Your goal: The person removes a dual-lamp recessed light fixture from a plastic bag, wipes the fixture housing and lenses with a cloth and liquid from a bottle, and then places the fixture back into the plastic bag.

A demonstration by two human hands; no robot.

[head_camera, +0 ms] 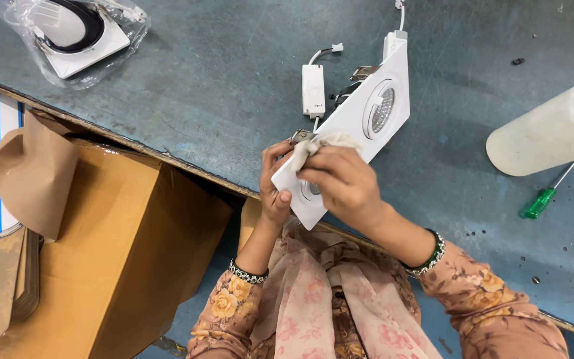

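Left grip (275, 193) holds light fixture (360, 123); right grip (343, 183) presses cloth (313, 145) on it

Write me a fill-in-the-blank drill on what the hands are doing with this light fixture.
1. The right hand presses a small ____ against the white twin-lamp fixture.
2. The left hand grips the fixture's near ____.
3. A screwdriver with a ____ handle lies beside the white plastic bottle.
4. A second fixture lies wrapped in a clear plastic ____.

Missing words: cloth; end; green; bag
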